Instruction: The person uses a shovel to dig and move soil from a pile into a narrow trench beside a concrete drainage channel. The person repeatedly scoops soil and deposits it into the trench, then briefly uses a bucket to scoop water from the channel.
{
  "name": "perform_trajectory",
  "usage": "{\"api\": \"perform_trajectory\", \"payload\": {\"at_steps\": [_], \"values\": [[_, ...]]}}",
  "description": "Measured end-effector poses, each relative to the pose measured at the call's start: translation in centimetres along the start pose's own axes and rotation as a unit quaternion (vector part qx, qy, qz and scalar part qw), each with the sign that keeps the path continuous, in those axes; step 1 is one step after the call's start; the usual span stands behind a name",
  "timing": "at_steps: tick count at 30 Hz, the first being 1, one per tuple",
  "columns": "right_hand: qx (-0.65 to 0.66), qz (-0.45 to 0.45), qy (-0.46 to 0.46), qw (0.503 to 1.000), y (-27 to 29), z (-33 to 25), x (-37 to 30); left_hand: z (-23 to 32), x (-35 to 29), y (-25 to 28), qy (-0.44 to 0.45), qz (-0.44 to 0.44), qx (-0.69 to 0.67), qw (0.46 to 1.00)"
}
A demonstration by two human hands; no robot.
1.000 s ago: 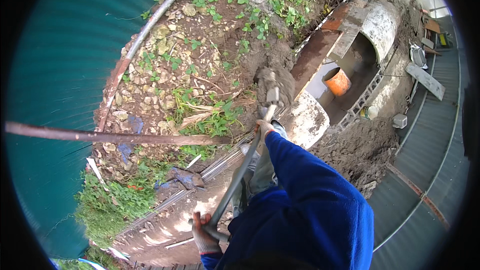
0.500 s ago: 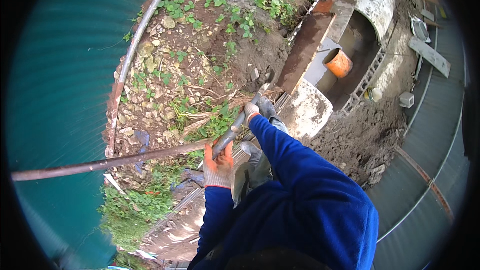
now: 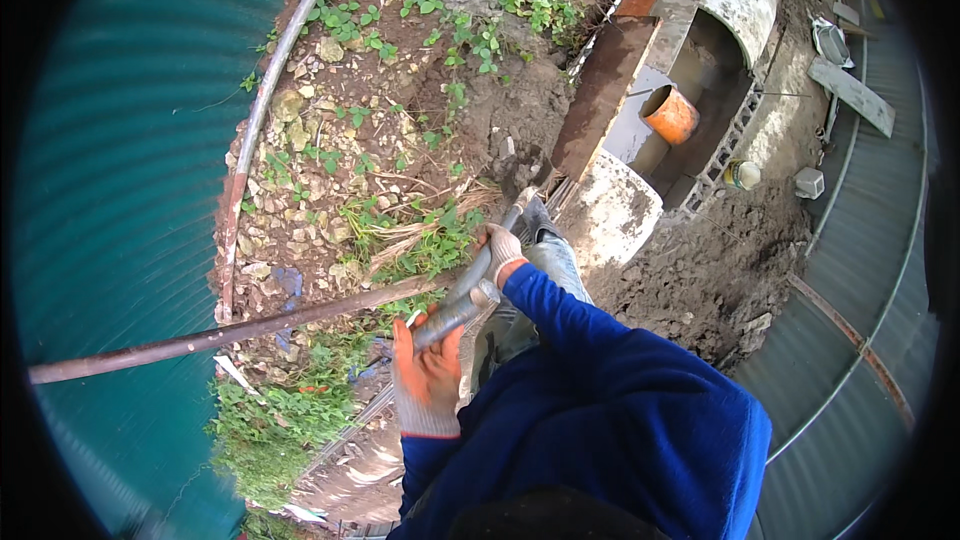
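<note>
A long-handled shovel slants across the middle, its grey pipe shaft (image 3: 470, 282) ending in a crosswise grip (image 3: 462, 315) close to my body. Dark wet soil (image 3: 524, 168) lies at its far end, so the blade's outline is hard to make out. My right hand (image 3: 500, 246), in a pale knitted glove, is closed around the shaft partway down. Nearer to me, my left hand (image 3: 428, 372) wears a glove with an orange palm. The crosswise grip rests between its thumb and fingers, with the palm turned up and slightly blurred.
A rusty pipe (image 3: 250, 333) crosses at left beside green corrugated sheeting (image 3: 120, 190). Stones and weeds cover the left ground. At upper right, an orange bucket (image 3: 671, 115) sits in a block-lined pit (image 3: 738, 130); a white-stained board (image 3: 615, 210) lies by its near end.
The shovel grip has turned, so its crosspiece now shows. My left hand has shifted slightly down and left, its palm more exposed. Dark soil now shows at the shovel's far end.
</note>
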State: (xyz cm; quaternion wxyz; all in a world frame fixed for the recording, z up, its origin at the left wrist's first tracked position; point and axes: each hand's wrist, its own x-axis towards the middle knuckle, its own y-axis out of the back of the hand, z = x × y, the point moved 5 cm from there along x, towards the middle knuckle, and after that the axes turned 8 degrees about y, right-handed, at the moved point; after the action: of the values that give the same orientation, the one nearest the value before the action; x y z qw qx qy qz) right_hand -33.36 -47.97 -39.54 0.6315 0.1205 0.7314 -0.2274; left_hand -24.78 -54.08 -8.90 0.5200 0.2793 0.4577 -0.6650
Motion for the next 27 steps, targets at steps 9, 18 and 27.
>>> {"api": "perform_trajectory", "payload": {"at_steps": [9, 18, 27], "values": [[-0.038, -0.012, -0.031, 0.999, -1.8, -0.6, -6.0, 2.0, -4.4, -1.1, 0.005, 0.054, 0.015, 0.998], [-0.216, -0.021, 0.037, 0.975, -6.1, -0.8, 8.5, 0.5, 7.6, -2.5, -0.039, 0.042, -0.020, 0.998], [-0.254, 0.004, 0.119, 0.960, -6.5, 0.6, 16.8, 0.9, 14.1, 0.8, -0.088, 0.019, 0.123, 0.988]]}}
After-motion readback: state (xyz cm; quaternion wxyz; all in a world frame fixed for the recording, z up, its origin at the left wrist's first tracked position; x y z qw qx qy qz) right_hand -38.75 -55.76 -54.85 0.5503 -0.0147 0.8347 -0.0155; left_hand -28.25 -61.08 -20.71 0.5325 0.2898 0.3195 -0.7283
